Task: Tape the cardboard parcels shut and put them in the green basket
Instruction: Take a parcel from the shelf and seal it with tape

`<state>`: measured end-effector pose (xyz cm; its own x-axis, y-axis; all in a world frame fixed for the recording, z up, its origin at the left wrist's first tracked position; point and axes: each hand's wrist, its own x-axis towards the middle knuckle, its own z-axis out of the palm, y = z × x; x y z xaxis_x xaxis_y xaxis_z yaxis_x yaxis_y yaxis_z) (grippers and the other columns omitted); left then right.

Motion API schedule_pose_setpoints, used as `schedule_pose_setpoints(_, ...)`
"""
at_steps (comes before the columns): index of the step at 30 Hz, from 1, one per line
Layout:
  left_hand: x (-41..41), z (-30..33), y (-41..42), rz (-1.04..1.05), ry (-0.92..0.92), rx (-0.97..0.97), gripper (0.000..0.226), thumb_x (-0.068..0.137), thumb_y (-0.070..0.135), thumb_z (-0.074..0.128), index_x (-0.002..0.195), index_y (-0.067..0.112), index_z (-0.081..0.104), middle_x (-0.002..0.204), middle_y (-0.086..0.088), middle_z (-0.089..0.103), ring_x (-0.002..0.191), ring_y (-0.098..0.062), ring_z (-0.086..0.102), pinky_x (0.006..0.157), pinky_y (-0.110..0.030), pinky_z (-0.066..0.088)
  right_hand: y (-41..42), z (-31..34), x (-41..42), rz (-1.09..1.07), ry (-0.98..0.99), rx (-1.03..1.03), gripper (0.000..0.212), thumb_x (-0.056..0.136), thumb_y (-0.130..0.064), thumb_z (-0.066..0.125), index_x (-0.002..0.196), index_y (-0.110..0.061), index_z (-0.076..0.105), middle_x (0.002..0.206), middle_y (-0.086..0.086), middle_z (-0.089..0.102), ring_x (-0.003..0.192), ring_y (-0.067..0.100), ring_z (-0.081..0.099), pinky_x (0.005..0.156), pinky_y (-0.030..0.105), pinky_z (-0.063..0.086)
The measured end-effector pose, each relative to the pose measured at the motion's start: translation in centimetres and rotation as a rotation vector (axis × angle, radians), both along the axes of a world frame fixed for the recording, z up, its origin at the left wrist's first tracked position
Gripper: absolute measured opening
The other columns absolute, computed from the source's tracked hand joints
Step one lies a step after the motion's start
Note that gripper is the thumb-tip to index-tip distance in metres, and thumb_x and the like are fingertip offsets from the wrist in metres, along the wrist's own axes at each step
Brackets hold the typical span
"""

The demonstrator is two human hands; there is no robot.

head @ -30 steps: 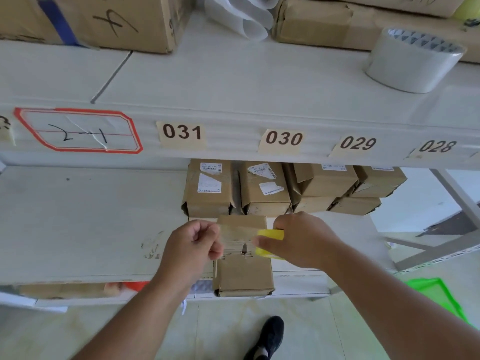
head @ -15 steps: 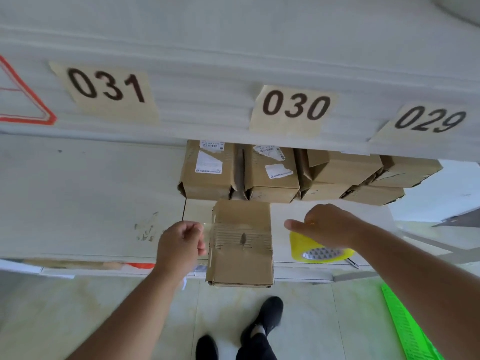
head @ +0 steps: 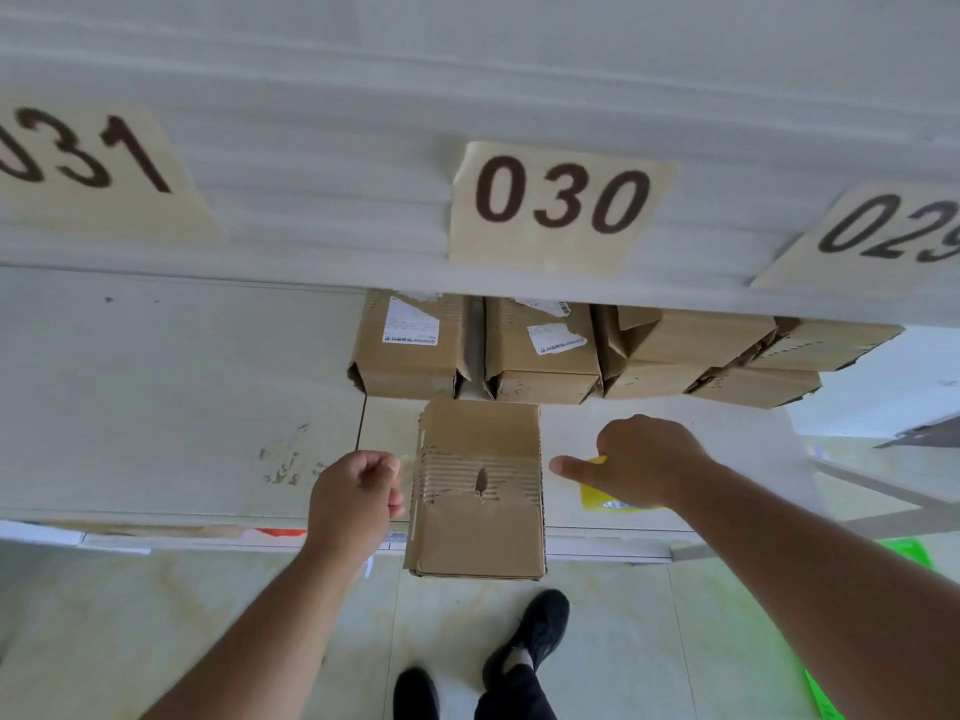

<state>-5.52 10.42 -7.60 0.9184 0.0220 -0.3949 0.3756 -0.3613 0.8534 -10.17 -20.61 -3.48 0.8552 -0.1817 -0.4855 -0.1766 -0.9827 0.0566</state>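
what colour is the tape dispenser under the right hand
Yellow: the dispenser shows under the right hand in the head view.

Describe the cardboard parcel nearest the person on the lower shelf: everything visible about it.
The parcel is a small brown cardboard box lying flat on the white lower shelf, its near end jutting past the shelf's front edge. Its top is torn across the middle, baring corrugated ridges and a small dark hole. A strip of clear tape runs across that torn band, and the left hand pinches its free end beside the left edge. The right hand is off to its right, apart from it.

parcel: brown, torn corrugated band | tape dispenser: yellow | basket: green
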Motion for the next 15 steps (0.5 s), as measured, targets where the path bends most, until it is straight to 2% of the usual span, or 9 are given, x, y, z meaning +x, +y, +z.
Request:
schedule_pose_setpoints(8,0.3,-1.5,0.1,-0.008,0.010,0.015,0.018,0.103,0.013,0.057,0.093,0.009,0.071,0.070,-0.011,0.068,0.064,-0.025,0.068,0.048,-0.012,0.046,0.5,-0.5,0.1,-0.006,0.027,-0.036,0.090,0.075,-0.102,0.022,0.073,-0.023,0.064,0.078,-0.006,0.064,0.077,0.015,0.062,0.078,0.035,0.055)
schedule_pose_setpoints(15,0.5,-3.2,-0.1,0.008,0.032,0.011,0.017,0.102,0.010,0.057,0.093,0.006,0.070,0.069,-0.011,0.065,0.065,-0.027,0.066,0.050,-0.017,0.052,0.5,-1.9,0.3,-0.017,0.041,-0.046,0.091,0.072,-0.104,0.022,0.075,-0.024,0.064,0.078,-0.006,0.064,0.077,0.015,0.062,0.075,0.034,0.054)
